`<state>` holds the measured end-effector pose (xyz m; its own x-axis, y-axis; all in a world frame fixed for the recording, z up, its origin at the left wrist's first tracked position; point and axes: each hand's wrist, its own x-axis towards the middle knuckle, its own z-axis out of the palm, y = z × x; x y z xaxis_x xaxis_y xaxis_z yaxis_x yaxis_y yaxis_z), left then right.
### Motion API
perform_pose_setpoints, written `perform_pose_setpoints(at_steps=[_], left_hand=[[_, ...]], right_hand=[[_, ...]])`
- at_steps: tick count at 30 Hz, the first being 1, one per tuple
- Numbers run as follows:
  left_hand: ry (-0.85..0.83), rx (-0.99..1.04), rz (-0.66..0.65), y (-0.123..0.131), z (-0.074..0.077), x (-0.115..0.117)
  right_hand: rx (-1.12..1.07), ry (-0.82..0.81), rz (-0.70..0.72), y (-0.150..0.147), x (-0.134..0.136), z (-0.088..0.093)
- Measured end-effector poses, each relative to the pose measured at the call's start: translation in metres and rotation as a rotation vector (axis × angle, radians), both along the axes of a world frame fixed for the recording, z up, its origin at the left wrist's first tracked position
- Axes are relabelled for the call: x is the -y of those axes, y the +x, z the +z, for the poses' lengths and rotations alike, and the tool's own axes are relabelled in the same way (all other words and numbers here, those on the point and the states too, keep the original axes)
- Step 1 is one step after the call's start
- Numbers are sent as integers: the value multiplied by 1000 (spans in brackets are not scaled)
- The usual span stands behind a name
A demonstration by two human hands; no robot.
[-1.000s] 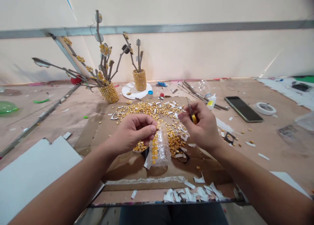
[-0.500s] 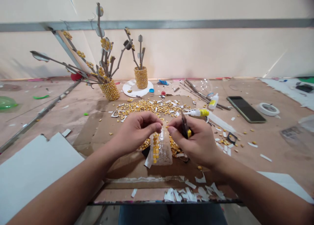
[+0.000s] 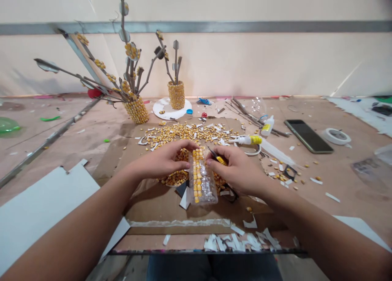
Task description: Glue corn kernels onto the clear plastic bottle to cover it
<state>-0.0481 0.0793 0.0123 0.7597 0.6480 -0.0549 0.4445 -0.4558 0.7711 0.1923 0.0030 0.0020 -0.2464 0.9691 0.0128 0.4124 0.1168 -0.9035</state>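
Note:
A clear plastic bottle [image 3: 202, 182] with rows of yellow corn kernels stuck on it lies on the brown cardboard sheet [image 3: 153, 203]. My left hand [image 3: 163, 161] grips its far left side, fingers curled. My right hand [image 3: 238, 170] touches the bottle's right side with the fingertips while it holds dark tweezers with a yellow grip [image 3: 218, 157]. Behind both hands a heap of loose corn kernels [image 3: 186, 134] is spread over the cardboard.
Two corn-covered pots with twig branches [image 3: 137, 109] [image 3: 176, 94] stand at the back left. A glue bottle [image 3: 249, 140], a second small glue bottle [image 3: 267, 126], a phone [image 3: 308, 135] and a tape roll [image 3: 336, 135] lie to the right. Paper scraps [image 3: 241, 242] litter the near edge. White board [image 3: 36, 207] lies at left.
My right hand came down from the kernel heap to the bottle's right side with the tweezers. The bottle has turned, so more kernel rows face up. My left hand stayed on it.

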Motion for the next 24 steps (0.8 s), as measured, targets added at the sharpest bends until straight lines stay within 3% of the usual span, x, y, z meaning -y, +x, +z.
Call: perform_pose_setpoints(at_steps=[24], left_hand=[[42, 43, -17, 4, -2, -1]], right_hand=[[-6, -22, -138, 4, -12, 2]])
